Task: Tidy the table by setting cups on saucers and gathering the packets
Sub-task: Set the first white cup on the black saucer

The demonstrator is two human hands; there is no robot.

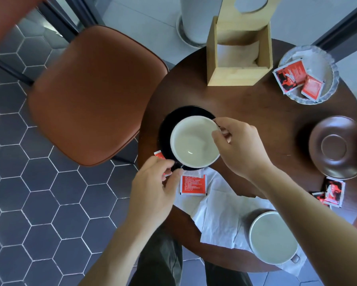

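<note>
Two hands at work: right hand [238,146] pinches white-lined round cup [194,142] over black saucer [169,124]; left hand [155,187] grips saucer's near rim, dark round wooden worktop [245,104].

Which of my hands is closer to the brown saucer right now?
Right. Your right hand holds the cup on the black saucer, with the brown saucer off to its right. Your left hand grips the black saucer's near edge, farther away.
</note>
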